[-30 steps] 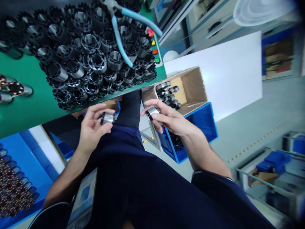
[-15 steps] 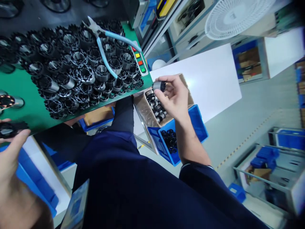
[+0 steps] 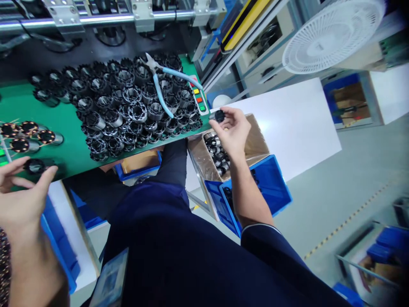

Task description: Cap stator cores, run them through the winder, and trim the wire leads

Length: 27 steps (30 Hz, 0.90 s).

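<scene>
My left hand (image 3: 24, 198), at the left edge of the green work surface, grips a black-ended stator core (image 3: 34, 166) between thumb and fingers. My right hand (image 3: 235, 133) pinches another stator core (image 3: 217, 116), silver with a black end, just past the surface's right corner. Below that hand is an open cardboard box (image 3: 200, 157) lined with plastic, holding several similar cores. Many upright stator cores (image 3: 137, 111) stand packed in rows between my hands. Diagonal cutters (image 3: 182, 76) with light blue handles lie on top of them.
Several copper-wound stators (image 3: 24, 145) lie at the left of the green surface (image 3: 76, 164). A button panel (image 3: 199, 99) sits at its right end, with machine rails (image 3: 108, 19) behind. A blue bin (image 3: 281, 187) stands by the box; a white fan (image 3: 332, 38) is at upper right.
The view has shifted, bringing more of the machine and the wound stators into sight. My left hand has come further into view over the green surface. Both hands still hold their cores.
</scene>
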{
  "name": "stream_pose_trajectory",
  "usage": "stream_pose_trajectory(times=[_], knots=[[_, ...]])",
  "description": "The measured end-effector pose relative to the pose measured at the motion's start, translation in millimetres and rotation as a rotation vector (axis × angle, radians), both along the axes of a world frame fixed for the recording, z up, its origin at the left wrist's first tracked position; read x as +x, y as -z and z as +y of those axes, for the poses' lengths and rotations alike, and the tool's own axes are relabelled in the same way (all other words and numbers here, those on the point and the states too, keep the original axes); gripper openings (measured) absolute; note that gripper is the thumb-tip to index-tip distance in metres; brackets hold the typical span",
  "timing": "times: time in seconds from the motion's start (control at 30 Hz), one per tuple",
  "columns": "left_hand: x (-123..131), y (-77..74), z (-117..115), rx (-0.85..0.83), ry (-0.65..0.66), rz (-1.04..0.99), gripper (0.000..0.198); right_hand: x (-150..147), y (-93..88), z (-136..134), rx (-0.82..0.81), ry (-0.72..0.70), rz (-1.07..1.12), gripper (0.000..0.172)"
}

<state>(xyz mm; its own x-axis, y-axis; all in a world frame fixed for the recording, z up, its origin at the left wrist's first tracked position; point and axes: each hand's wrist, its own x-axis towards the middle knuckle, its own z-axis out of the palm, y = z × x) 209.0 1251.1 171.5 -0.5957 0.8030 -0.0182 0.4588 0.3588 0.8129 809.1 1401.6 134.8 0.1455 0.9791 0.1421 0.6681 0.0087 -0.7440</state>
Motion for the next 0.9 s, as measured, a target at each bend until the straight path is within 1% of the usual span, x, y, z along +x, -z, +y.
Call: stream_pose_trajectory(times=[0.03,0.07,0.1,0.2,0.27,0.33,0.4,0.5,0.6,0.67,0.7,0.73,0.83,0.87,0.9], knots=[[3.5,-1.9,-1.5,0.028,-0.007,0.137,0.060,-0.2,1.7,-1.1,0.004,0.015,0.016,0.080],[7.5,-3.1,-2.0,0.033,0.002,0.234,0.058,-0.6,3.9,-1.7,-0.002,0.021,0.032,0.083],[11.4,-3.5,-1.6,0.028,0.015,0.285,0.059,-1.0,6.3,-1.8,-0.015,0.017,0.045,0.086],[17.1,-3.6,1.4,0.003,0.044,0.211,0.058,-1.0,10.2,-0.4,-0.008,0.009,0.076,0.087],[16.1,-6.4,2.3,0.046,0.024,0.142,0.058,1.0,8.4,0.4,0.018,0.021,0.099,0.086],[13.6,-12.3,1.4,0.122,0.005,0.094,0.061,3.5,3.8,-0.3,0.034,0.027,0.119,0.083],[11.4,-20.4,-0.6,0.194,0.034,0.130,0.062,5.2,-2.4,-2.5,0.040,0.018,0.123,0.078],[9.9,-33.5,-4.0,0.222,0.088,0.249,0.057,5.4,-11.3,-7.0,0.052,0.000,0.102,0.074],[11.3,-41.0,-5.7,0.267,0.067,0.217,0.068,3.9,-15.9,-10.1,0.068,0.012,0.085,0.079],[13.5,-39.0,-5.8,0.271,0.042,0.179,0.086,1.9,-15.2,-10.5,0.085,0.031,0.045,0.084],[14.7,-35.6,-5.7,0.248,0.036,0.194,0.089,0.4,-13.8,-10.4,0.090,0.036,0.012,0.083],[15.9,-31.0,-5.7,0.203,0.043,0.238,0.086,-1.4,-11.9,-10.0,0.088,0.036,-0.024,0.080],[18.1,-15.5,-8.6,0.061,0.080,0.414,0.055,-6.8,-5.5,-8.7,0.058,0.022,-0.100,0.066],[18.4,-11.7,-10.8,0.027,0.090,0.460,0.051,-7.8,-3.9,-8.3,0.049,0.022,-0.111,0.064],[18.5,-9.2,-13.6,0.014,0.091,0.486,0.052,-8.1,-2.8,-8.0,0.045,0.027,-0.123,0.064]])
